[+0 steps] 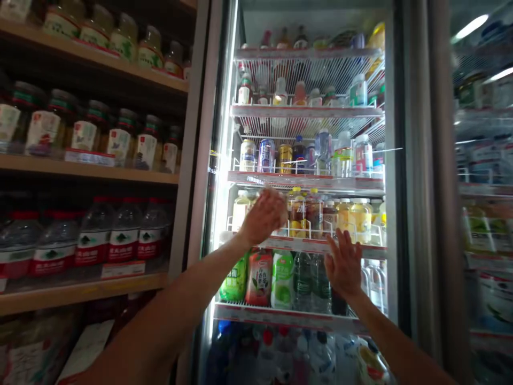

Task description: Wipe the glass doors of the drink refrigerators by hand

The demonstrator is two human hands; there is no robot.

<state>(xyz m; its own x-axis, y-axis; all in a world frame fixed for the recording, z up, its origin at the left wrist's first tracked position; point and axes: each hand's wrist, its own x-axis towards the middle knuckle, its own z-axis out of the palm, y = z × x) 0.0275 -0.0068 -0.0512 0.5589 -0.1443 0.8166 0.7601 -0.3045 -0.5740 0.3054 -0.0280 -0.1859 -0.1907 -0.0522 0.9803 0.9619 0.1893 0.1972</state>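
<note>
My left hand (264, 214) reaches up in front of the fourth shelf of a lit drinks fridge, its fingers smeared by motion. Behind it stand a pale bottle with a white cap (241, 209) and a bottle with a yellow cap (297, 213). Lower and to the right, my right hand (344, 264) has its fingers spread and holds nothing. It is nearest to the red-and-white shelf edge (296, 244) and the yellow drink bottles (359, 219). Whether either hand touches anything, I cannot tell. Below my left hand are a red carton (258, 278) and a green-and-white carton (282, 280).
On the left, wooden shelves (88, 168) hold jars and red-labelled water bottles (124, 230). A metal fridge frame (186, 133) separates them from the fridge. More cans (266, 155) stand higher up. Another fridge (484, 214) is at the right.
</note>
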